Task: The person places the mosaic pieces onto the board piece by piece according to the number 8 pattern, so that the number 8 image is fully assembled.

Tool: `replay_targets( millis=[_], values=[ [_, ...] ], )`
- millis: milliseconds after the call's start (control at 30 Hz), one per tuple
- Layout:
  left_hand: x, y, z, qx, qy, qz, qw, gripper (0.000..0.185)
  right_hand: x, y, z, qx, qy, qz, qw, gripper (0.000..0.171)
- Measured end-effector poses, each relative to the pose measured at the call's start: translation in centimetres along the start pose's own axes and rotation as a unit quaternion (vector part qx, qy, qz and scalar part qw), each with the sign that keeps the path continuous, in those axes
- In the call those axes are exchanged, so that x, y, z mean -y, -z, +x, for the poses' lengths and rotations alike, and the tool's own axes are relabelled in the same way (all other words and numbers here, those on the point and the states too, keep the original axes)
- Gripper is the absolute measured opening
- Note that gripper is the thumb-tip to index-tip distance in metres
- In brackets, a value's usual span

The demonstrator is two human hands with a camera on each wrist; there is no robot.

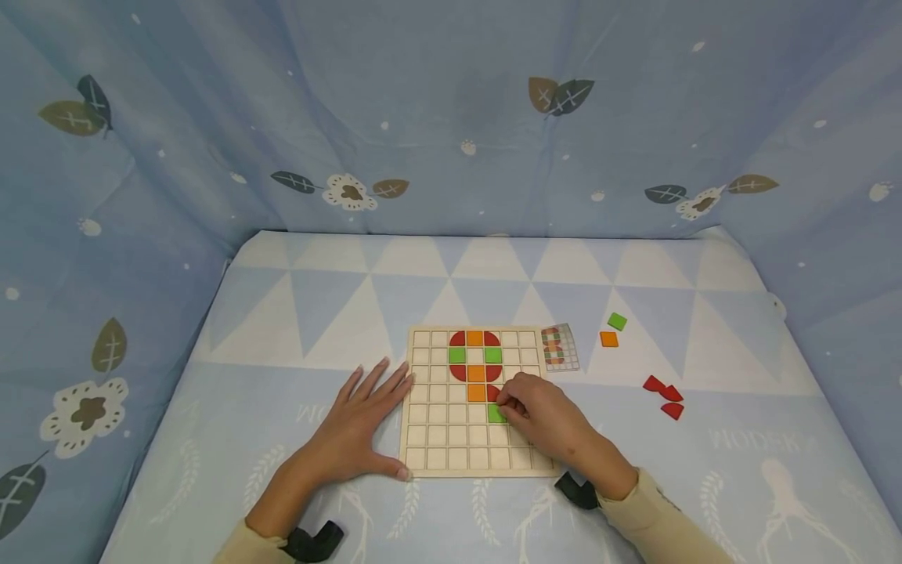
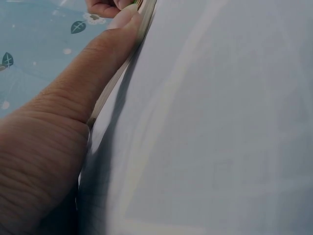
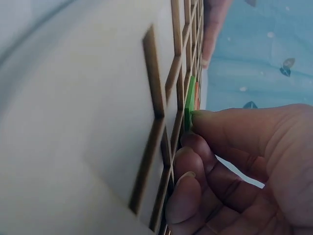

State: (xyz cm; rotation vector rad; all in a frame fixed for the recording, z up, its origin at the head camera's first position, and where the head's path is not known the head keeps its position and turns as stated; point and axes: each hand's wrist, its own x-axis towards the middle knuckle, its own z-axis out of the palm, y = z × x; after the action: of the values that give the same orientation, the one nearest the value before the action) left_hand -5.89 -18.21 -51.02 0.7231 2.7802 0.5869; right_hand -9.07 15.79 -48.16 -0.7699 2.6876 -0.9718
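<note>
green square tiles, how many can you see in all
4. Two sit on the wooden grid board, left and right of its upper empty cell. One is under the right hand's grip. One lies loose on the cloth. The hand may hide more.

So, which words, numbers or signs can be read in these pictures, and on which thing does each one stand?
"MOD": pale mirrored letters printed on the table cloth right of the wooden grid board, partly readable; the rest is too faint.
Similar pale letters left of the board, by the left hand: too faint to read.
Pattern card: only coloured squares, no text.
Green tile under the right hand: no marking.
</note>
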Motion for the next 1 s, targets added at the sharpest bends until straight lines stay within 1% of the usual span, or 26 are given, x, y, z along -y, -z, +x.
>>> replay_targets(
  millis=[200, 333, 433, 533, 600, 833, 900, 1000],
  values=[
    [0.1, 0.1, 0.1, -0.004, -0.005, 0.005, 1.0000, 0.139, 0.0, -0.3, 0.0, -0.011, -0.004, -0.009, 1.000, 0.008],
    [0.1, 0.2, 0.1, -0.002, -0.006, 0.006, 1.0000, 0.139, -0.2, 0.1, -0.3, -0.013, -0.007, 0.019, 1.000, 0.007],
    [0.0, 0.2, 0.2, -0.001, -0.005, 0.003, 1.0000, 0.138, -0.7, 0.8, -0.6, -0.036, -0.005, 0.042, 0.998, 0.008],
    [0.0, 0.2, 0.2, -0.003, -0.006, 0.003, 1.0000, 0.138, -1.6, 2.0, -1.0, -0.068, -0.007, 0.040, 0.997, 0.009],
    [0.0, 0.2, 0.2, -0.006, -0.008, 0.004, 0.9999, 0.138, -2.3, 3.0, -1.4, -0.085, -0.022, 0.028, 0.996, 0.010],
    [0.0, 0.1, 0.1, -0.006, -0.009, 0.007, 0.9999, 0.138, -5.6, 6.9, -3.9, -0.115, -0.083, -0.027, 0.990, 0.017],
    [0.0, 0.0, 0.0, -0.006, -0.007, 0.008, 0.9999, 0.138, -6.5, 8.0, -4.7, -0.122, -0.111, -0.044, 0.985, 0.018],
    [0.0, 0.0, -0.1, -0.011, -0.008, 0.008, 0.9999, 0.138, -7.9, 9.6, -5.9, -0.110, -0.176, -0.070, 0.976, 0.027]
  ],
)
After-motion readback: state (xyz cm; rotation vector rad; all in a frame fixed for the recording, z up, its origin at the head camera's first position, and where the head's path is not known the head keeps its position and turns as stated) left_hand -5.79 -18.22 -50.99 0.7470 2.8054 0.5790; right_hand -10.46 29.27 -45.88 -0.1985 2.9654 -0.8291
